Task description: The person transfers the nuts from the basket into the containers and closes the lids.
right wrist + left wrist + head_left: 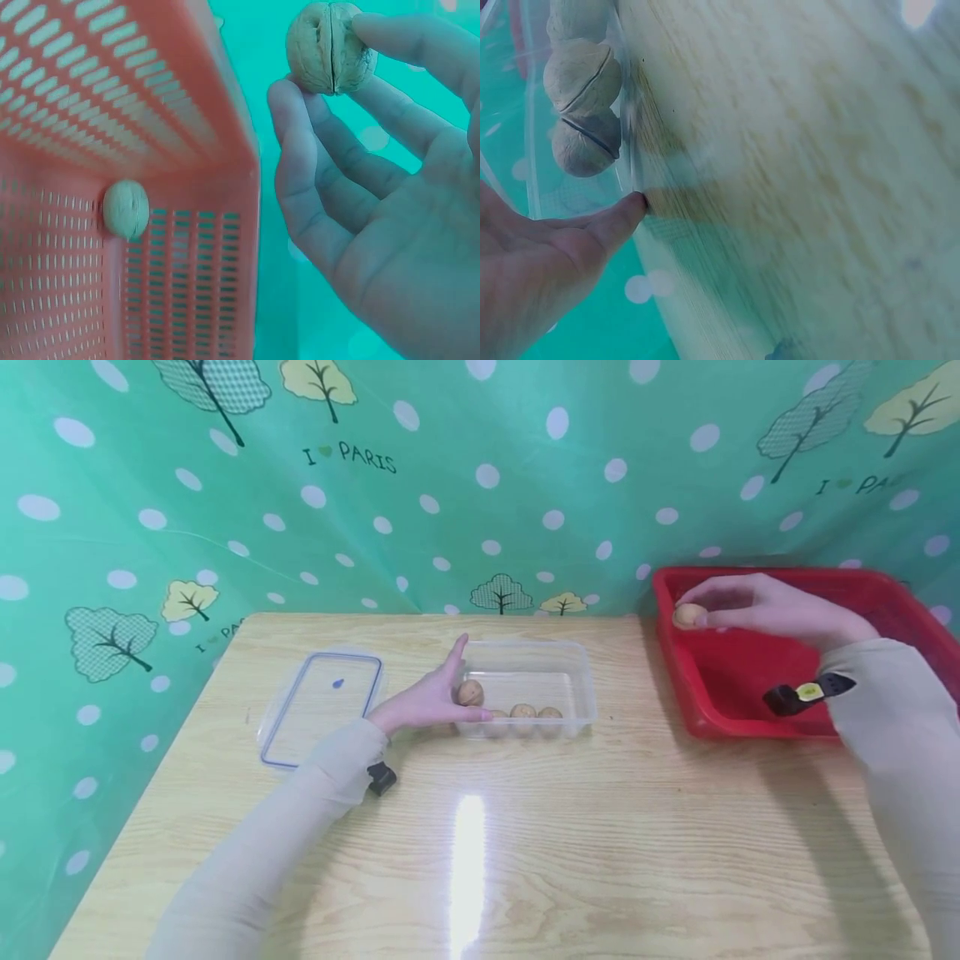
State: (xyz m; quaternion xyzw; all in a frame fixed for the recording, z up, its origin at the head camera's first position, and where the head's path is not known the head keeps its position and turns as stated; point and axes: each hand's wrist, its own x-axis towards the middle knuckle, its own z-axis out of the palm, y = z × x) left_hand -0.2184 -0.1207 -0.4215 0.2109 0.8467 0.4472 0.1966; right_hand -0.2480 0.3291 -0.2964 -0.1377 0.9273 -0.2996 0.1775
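Observation:
My right hand [772, 607] pinches a walnut [688, 616] between thumb and fingertips, just above the left rim of the red plastic basket [693, 693]. In the right wrist view another walnut [126, 209] lies inside the basket, in a corner. My left hand [427, 697] spans the left end of a clear plastic container [581, 685], with the thumb along its front wall and the fingers toward the back. Several walnuts [522, 712] sit in this lidless container, most in a row by the front wall. The left wrist view shows the thumb [622, 217] touching the wall.
A clear lid with a blue seal [322, 710] lies on the wooden table [585, 843], left of the container. Behind the table hangs a green patterned cloth [420, 485]. The basket stands at the table's right side, with slotted walls [184, 277].

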